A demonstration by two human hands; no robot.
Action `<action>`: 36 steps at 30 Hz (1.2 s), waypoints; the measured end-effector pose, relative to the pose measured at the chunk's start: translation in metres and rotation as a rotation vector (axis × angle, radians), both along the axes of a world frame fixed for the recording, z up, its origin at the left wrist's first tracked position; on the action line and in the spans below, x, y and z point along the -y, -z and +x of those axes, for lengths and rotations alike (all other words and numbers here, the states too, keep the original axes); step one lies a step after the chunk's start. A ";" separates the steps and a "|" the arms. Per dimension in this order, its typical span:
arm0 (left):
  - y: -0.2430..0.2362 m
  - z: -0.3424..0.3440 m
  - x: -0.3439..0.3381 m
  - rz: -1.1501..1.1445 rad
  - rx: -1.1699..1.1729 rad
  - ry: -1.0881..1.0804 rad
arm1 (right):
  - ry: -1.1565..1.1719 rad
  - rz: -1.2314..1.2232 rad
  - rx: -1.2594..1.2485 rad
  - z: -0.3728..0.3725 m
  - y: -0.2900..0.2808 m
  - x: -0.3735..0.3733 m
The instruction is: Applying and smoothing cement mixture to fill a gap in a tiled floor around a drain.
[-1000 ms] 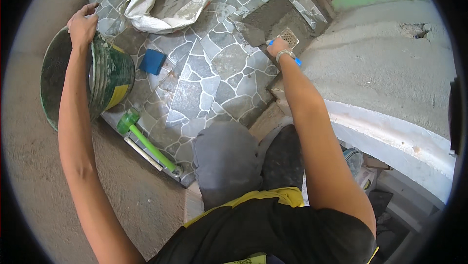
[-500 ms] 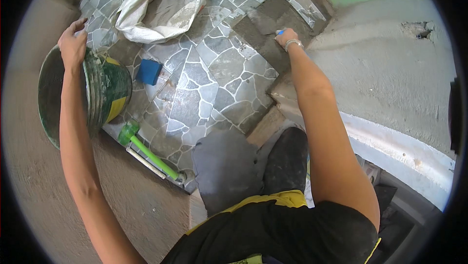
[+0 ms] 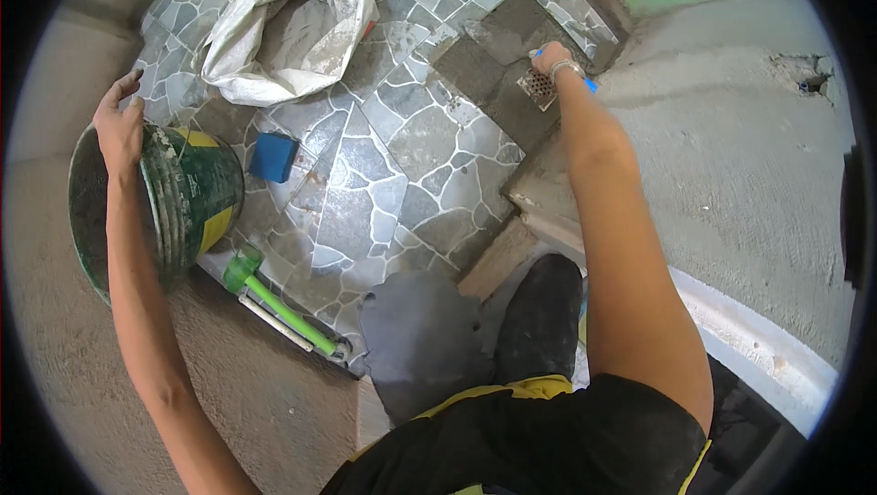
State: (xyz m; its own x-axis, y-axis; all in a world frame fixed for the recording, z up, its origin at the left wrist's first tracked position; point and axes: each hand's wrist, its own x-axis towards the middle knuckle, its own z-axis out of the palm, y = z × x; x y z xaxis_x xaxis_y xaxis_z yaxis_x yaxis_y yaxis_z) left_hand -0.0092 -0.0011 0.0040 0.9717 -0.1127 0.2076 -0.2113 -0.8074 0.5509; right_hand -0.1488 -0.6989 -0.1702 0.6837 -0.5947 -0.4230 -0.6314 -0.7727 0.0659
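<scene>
Fingers of the right hand (image 3: 553, 57) are wrapped around the grip of a blue-handled tool (image 3: 536, 90), the ends of the blue handle showing on either side of the hand and wrist. The tool's perforated metal plate lies just below the knuckles, over a square bed of grey mortar (image 3: 471, 64) set among the tiles; whether the plate presses into it cannot be told from this angle. Fingers of the left hand (image 3: 120, 125) are stretched out, loosely bent, with the thumb standing apart and nothing visible in the grasp. That hand is at the rim of a green bucket (image 3: 203, 186) with yellow patches; whether the palm rests on the rim is unclear.

A bracelet (image 3: 568, 68) circles the right wrist. Beside the bucket, on the stone-patterned tile floor (image 3: 365, 180), sits a blue block (image 3: 273, 157). Nearer the person, a green mallet (image 3: 290, 315) lies along the floor's edge, with a thin pale rod (image 3: 276, 324) alongside. Farther off, left of the mortar, an open white sack (image 3: 239, 61) holds grey powder (image 3: 294, 31). Rough grey plaster covers the wall (image 3: 731, 166) on the right. Closest to the camera are the person's grey-clad knee (image 3: 416, 335) and black shirt (image 3: 512, 440).
</scene>
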 end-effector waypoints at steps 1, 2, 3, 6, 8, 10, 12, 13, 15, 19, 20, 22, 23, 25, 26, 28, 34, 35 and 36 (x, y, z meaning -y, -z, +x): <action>0.000 0.000 -0.001 0.009 -0.008 0.000 | -0.027 -0.009 -0.042 0.003 0.000 0.004; 0.000 0.000 -0.001 0.027 0.005 0.008 | -0.036 0.000 -0.033 0.004 0.000 0.008; 0.000 0.000 -0.002 0.038 0.013 0.005 | -0.025 0.014 -0.035 0.005 -0.001 0.012; -0.001 0.000 -0.002 0.084 0.035 0.024 | 0.012 0.011 0.002 0.001 -0.001 0.018; -0.001 0.000 -0.002 0.086 0.020 0.019 | 0.019 0.010 0.043 -0.002 0.002 0.021; -0.001 0.000 -0.002 0.080 0.020 0.025 | -0.016 0.033 0.024 -0.004 0.006 0.026; -0.001 0.000 -0.002 0.058 -0.009 -0.007 | -0.072 0.067 0.015 -0.002 0.012 0.032; -0.002 -0.001 -0.001 0.055 -0.012 0.000 | 0.000 0.031 0.038 -0.001 0.013 0.037; -0.002 -0.002 -0.001 0.093 0.017 -0.005 | 0.075 -0.006 0.060 0.002 0.016 0.049; -0.004 -0.003 0.001 0.063 0.004 -0.013 | 0.106 -0.064 0.078 0.012 0.015 0.068; -0.004 -0.003 0.002 0.066 0.001 -0.013 | 0.119 -0.088 0.091 0.016 0.014 0.071; -0.005 -0.003 0.002 0.067 0.004 -0.019 | 0.147 -0.099 0.122 0.021 0.015 0.072; -0.005 -0.003 0.001 0.058 -0.003 -0.009 | 0.169 -0.110 0.154 0.024 0.015 0.072; -0.004 -0.003 0.000 0.048 -0.002 -0.004 | 0.149 -0.126 0.159 0.028 0.017 0.071; -0.004 -0.004 0.000 0.026 0.015 0.016 | 0.133 -0.143 0.156 0.028 0.019 0.071; -0.003 -0.004 0.000 0.003 0.031 0.039 | 0.145 -0.097 0.128 0.026 0.023 0.070; -0.004 -0.005 0.004 0.028 0.051 -0.006 | 0.410 0.038 0.190 -0.006 0.024 0.049; -0.004 -0.005 0.004 0.048 0.070 -0.004 | 0.471 0.036 0.216 -0.014 0.019 0.043; -0.004 -0.005 0.004 0.054 0.076 0.010 | 0.533 0.033 0.241 -0.023 0.014 0.036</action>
